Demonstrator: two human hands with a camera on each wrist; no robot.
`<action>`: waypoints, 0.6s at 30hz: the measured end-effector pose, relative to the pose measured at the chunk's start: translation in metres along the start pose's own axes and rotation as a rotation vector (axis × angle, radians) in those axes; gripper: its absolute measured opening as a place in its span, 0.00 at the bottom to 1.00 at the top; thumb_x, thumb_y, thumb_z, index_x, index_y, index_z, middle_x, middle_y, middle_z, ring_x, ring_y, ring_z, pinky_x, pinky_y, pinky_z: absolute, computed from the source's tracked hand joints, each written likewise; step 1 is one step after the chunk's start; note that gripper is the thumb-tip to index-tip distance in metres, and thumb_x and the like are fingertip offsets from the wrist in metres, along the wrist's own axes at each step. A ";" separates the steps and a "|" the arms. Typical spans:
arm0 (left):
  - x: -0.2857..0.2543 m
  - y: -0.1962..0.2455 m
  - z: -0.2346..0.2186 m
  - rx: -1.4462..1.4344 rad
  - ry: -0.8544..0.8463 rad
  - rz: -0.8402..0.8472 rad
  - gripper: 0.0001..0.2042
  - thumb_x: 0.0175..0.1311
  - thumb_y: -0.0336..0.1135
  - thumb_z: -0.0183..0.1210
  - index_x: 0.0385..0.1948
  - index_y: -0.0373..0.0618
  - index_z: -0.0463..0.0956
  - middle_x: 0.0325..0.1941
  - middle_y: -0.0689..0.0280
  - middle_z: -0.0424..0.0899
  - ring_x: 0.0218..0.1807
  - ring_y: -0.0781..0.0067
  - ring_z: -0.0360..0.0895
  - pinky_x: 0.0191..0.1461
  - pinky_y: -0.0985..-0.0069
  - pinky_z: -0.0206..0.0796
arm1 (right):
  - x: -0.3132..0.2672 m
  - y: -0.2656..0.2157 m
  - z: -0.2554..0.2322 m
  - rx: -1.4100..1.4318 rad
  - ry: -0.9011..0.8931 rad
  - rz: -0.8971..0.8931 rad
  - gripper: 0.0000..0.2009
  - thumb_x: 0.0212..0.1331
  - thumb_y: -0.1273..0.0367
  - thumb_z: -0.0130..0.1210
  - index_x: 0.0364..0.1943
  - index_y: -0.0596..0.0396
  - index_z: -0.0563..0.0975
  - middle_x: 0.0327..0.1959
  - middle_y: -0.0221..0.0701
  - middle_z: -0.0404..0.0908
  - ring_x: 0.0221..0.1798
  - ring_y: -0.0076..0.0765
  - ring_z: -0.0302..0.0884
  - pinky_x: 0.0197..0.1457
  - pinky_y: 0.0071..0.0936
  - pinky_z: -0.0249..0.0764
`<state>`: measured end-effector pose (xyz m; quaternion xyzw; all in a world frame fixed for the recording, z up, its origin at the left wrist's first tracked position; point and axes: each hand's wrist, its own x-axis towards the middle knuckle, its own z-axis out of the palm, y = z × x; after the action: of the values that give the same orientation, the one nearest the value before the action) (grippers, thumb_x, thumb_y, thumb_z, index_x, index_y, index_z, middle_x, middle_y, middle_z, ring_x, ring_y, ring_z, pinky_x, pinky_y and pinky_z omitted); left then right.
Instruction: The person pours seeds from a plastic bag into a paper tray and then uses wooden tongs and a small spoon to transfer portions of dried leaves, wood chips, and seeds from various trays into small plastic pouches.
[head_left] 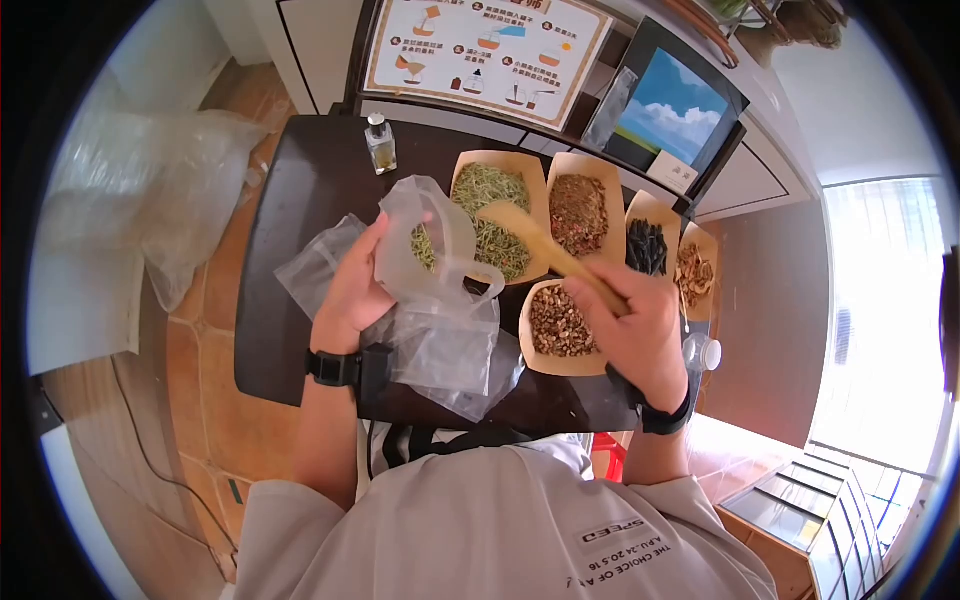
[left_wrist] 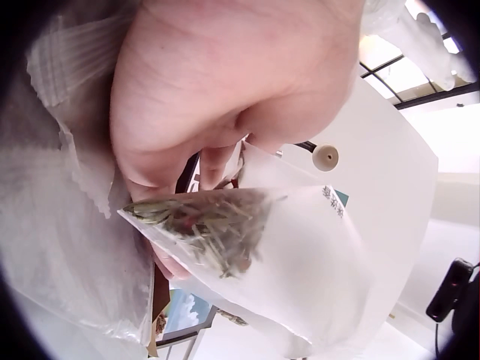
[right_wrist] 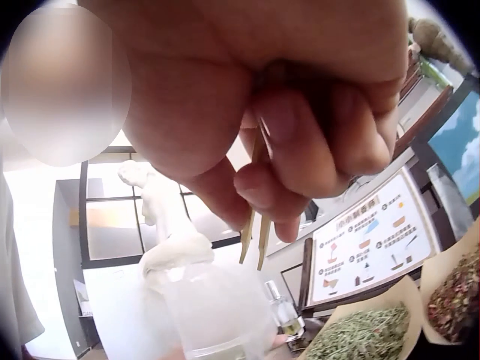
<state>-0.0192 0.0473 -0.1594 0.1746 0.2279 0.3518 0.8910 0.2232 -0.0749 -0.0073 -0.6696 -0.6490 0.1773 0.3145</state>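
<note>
My left hand (head_left: 352,285) holds a translucent white pouch (head_left: 402,225) upright by its side. Dried green herb bits with a few red flecks (left_wrist: 217,229) lie in the pouch's lower corner in the left wrist view. With curled fingers my right hand (head_left: 645,325) grips a pair of wooden tongs (head_left: 545,243). Their broad end reaches left over the paper tray of green dried herb (head_left: 495,190), close to the pouch. Two slim wooden tips (right_wrist: 261,244) show side by side below the fingers in the right wrist view.
Clear plastic bags (head_left: 450,355) lie under my left hand. A tray of brown pieces (head_left: 562,320) sits near my right hand, with trays of reddish bits (head_left: 578,215), black strips (head_left: 647,247) and brown slices (head_left: 695,272) beyond. A small glass bottle (head_left: 381,147) stands at back left.
</note>
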 end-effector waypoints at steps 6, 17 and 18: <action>-0.003 0.001 0.003 -0.031 -0.062 -0.018 0.25 0.77 0.51 0.43 0.61 0.38 0.70 0.59 0.58 0.76 0.60 0.60 0.75 0.64 0.55 0.69 | 0.016 0.050 0.039 -0.276 -0.107 -0.097 0.12 0.60 0.61 0.62 0.31 0.57 0.82 0.22 0.42 0.79 0.29 0.54 0.79 0.31 0.44 0.73; -0.002 0.001 0.005 -0.066 -0.041 -0.028 0.25 0.76 0.50 0.47 0.61 0.37 0.70 0.57 0.58 0.77 0.58 0.60 0.76 0.62 0.51 0.70 | -0.003 0.052 -0.018 -0.281 -0.214 -0.091 0.09 0.55 0.64 0.65 0.38 0.50 0.86 0.22 0.36 0.78 0.26 0.47 0.78 0.29 0.39 0.72; -0.002 0.001 0.005 -0.051 -0.022 -0.033 0.25 0.75 0.50 0.48 0.60 0.38 0.70 0.57 0.59 0.78 0.58 0.61 0.76 0.61 0.54 0.70 | -0.003 0.053 -0.016 -0.333 -0.238 -0.174 0.09 0.55 0.64 0.65 0.39 0.49 0.86 0.23 0.34 0.78 0.26 0.45 0.78 0.29 0.37 0.73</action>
<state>-0.0180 0.0457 -0.1540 0.1517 0.2119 0.3410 0.9032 0.2733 -0.0785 -0.0309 -0.6282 -0.7572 0.1177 0.1347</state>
